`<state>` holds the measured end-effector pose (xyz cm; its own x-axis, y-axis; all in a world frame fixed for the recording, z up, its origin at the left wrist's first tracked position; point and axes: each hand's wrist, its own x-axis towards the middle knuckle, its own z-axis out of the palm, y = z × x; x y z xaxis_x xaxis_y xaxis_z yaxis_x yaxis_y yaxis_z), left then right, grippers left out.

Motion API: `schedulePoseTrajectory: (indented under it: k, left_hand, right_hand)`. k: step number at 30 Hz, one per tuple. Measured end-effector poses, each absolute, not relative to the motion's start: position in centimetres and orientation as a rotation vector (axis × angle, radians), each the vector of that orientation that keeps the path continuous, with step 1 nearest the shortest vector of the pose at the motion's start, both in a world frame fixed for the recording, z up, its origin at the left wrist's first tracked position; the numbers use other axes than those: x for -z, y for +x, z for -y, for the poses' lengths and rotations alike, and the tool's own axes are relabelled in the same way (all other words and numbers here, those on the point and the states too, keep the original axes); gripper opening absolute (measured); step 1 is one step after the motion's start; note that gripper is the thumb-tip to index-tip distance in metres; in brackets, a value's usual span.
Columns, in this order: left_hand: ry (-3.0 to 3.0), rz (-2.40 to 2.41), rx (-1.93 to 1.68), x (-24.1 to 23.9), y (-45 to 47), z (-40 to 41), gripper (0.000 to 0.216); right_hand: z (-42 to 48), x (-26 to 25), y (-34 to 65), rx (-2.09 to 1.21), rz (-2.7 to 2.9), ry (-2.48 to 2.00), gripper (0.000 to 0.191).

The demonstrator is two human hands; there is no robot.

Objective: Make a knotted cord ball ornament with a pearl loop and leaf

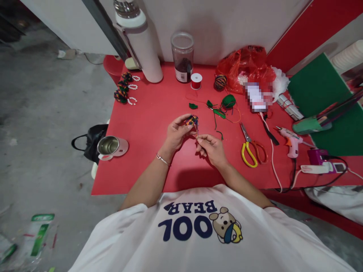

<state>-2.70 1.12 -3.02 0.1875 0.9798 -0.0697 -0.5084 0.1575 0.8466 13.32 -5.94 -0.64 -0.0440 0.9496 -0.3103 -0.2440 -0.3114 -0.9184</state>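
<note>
Yarn piece (192, 120), knobbly, multicoloured, pinched in left hand (176, 133); right hand (212, 149) fingertips closed on slim rod (196, 130).

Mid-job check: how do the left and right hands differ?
The left hand holds a multicoloured yarn piece, while the right hand pinches a slim tool. A bracelet circles the left wrist; none shows on the right wrist. Both hands are bare and close together over the red table.
</note>
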Motion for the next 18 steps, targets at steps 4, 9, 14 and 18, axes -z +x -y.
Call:
schedulePoseTrajectory:
  k: [4,9,14,18]
  left_hand:
    - [0.826,-0.742,-1.218,3.07,-2.87,-1.13,0.056]
    - [0.840,-0.744,-1.214,3.13,-2.97,-1.17,0.057]
    - [0.828,-0.739,-1.210,3.07,-2.90,-1.20,0.056]
    - [0.827,-0.736,-1.210,3.01,-2.85,-1.16,0.058]
  right_hand:
    - [5.98,0.18,13.40,-1.525,0.851,-1.232,0.033]
    - [5.87,-0.25,13.50,-1.531,0.845,-1.247,0.031]
    - [5.78,-0.22,13.52,-1.534,0.840,-1.255,0.032]
    - [5.77,-0.09,13.55,-1.529,0.843,-1.258,0.031]
